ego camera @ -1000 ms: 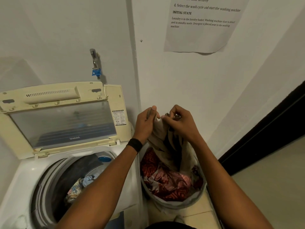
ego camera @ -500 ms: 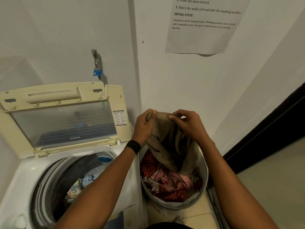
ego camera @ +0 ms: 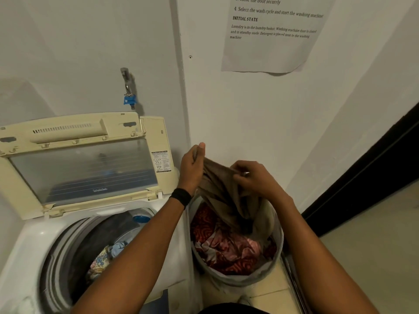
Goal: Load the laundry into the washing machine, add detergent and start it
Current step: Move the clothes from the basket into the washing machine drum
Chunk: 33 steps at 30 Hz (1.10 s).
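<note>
A top-loading washing machine [ego camera: 29,241] stands at the left with its cream lid [ego camera: 74,159] raised. Floral and blue clothes [ego camera: 106,257] lie in its drum. To its right a grey laundry basket [ego camera: 280,248] on the floor holds red patterned fabric [ego camera: 226,248]. A tan garment [ego camera: 224,196] is lifted partly out of the basket. My left hand [ego camera: 192,168] grips its top edge, held high near the wall. My right hand [ego camera: 251,177] pinches the same garment a little lower and to the right. The garment's lower end still hangs into the basket.
White walls close in behind; a tap with a blue fitting [ego camera: 129,96] sticks out above the machine. A printed instruction sheet [ego camera: 269,35] hangs on the wall. A dark door frame [ego camera: 374,173] and tiled floor [ego camera: 376,252] lie to the right.
My hands have spread apart along the tan garment: the left rose slightly toward the wall, the right dropped lower and to the right. The cloth is stretched between them.
</note>
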Available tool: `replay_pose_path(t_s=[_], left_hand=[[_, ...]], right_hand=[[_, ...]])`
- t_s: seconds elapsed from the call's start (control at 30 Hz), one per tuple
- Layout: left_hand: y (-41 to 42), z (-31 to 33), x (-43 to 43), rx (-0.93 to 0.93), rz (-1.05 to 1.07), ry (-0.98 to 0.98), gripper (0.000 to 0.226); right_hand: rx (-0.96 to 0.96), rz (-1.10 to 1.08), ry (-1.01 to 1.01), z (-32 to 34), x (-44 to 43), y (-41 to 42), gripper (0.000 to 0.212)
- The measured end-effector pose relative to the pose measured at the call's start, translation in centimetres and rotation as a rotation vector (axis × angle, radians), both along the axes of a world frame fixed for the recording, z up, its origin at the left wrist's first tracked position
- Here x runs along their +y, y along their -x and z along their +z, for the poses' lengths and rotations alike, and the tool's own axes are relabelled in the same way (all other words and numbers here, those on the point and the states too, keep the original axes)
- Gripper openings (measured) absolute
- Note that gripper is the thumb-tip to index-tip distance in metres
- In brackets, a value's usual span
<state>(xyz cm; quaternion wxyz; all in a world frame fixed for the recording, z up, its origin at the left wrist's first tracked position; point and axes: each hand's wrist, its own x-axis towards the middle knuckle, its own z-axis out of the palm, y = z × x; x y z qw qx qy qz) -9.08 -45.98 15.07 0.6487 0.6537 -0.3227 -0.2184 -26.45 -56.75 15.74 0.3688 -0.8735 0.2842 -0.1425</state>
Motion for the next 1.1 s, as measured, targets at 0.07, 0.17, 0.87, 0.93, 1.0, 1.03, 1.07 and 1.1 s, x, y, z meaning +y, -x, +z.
replay_pose_path(t_s=[0.07, 0.17, 0.87, 0.93, 1.0, 1.03, 1.07, 1.1], left_hand=[[-0.2, -0.2, 0.3, 0.012, -0.045, -0.004, 0.044], [0.2, -0.7, 0.3, -0.013, -0.179, -0.006, 0.046], [1.2, -0.7, -0.5, -0.162, -0.265, -0.036, 0.045], [1.4, -0.6, -0.5, -0.153, -0.228, -0.006, 0.026], [0.9, -0.9, -0.3, -0.113, -0.18, 0.009, 0.019], [0.4, -1.2, -0.1, -0.098, -0.159, 0.003, 0.021], [-0.1, -1.4, 0.1, -0.085, -0.144, -0.006, 0.022], [-0.5, -1.5, 0.3, -0.073, -0.133, -0.016, 0.023]], right_hand=[[-0.078, -0.013, -0.001, 0.5, -0.7, 0.6, 0.012], [-0.179, -0.034, 0.024, 1.4, -0.9, 0.2, 0.019], [-0.156, 0.016, 0.075, 1.8, -0.7, -1.0, 0.033], [-0.143, -0.004, 0.065, 1.5, -0.6, -1.3, 0.032], [-0.065, 0.007, 0.037, 1.1, -0.8, -0.9, 0.027], [-0.016, 0.01, 0.026, 0.9, -1.0, -0.5, 0.026], [0.033, 0.007, 0.016, 0.7, -1.3, 0.0, 0.025], [0.07, 0.004, 0.007, 0.7, -1.7, 0.5, 0.023]])
